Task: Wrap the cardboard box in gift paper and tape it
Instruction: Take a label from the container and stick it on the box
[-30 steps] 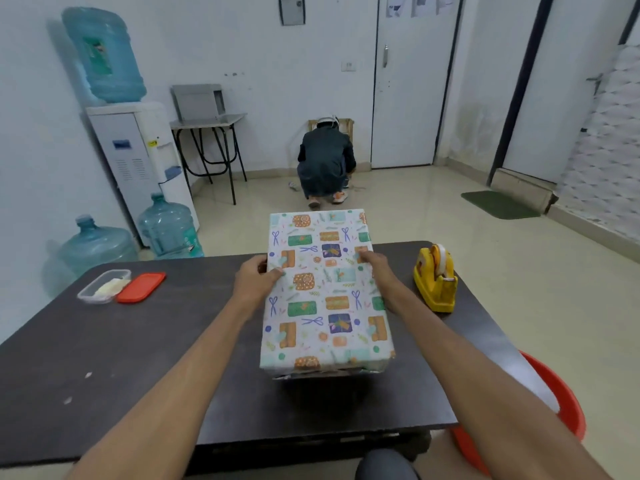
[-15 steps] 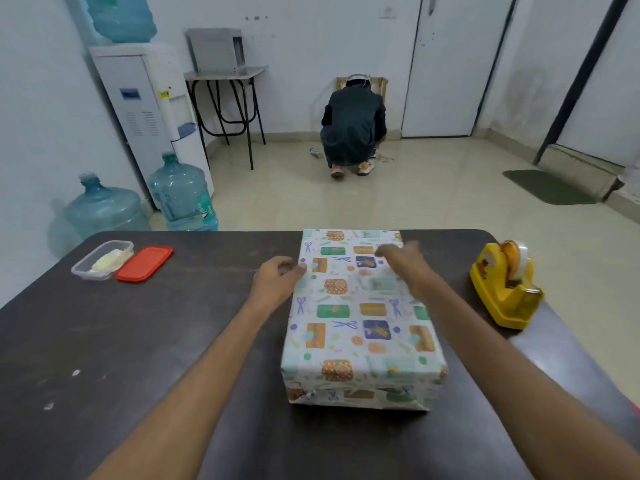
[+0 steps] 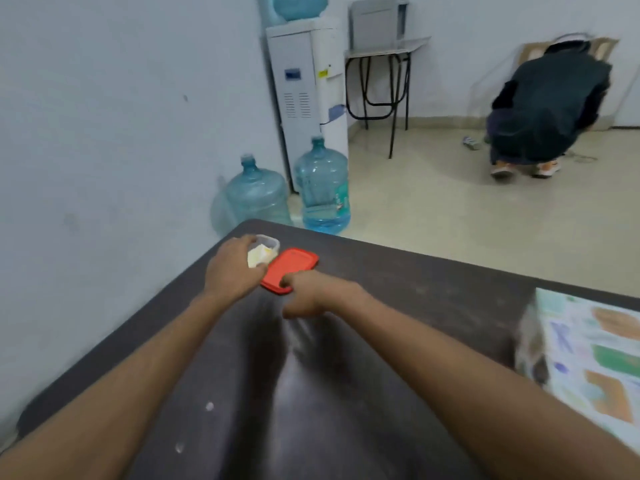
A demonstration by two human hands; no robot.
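Bare at the left hand (image 3: 235, 268) and right hand (image 3: 311, 294) alike, and bare back from each wrist along the whole forearm; slender, long, with outlines smeared by blur near the fingers.

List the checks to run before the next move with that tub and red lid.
1. Left hand on the clear tub: ok, touching; grip cannot tell.
2. Right hand at the red lid's near edge: ok; whether it pinches the lid, cannot tell.
3. Lid off the tub, flat on the table beside it: ok.
4. Tub contents: pale lump visible; what it is, cannot tell.
5. Wrapped box on the table, apart from both hands: ok.
6. Tape dispenser in view: not ok, outside the frame.
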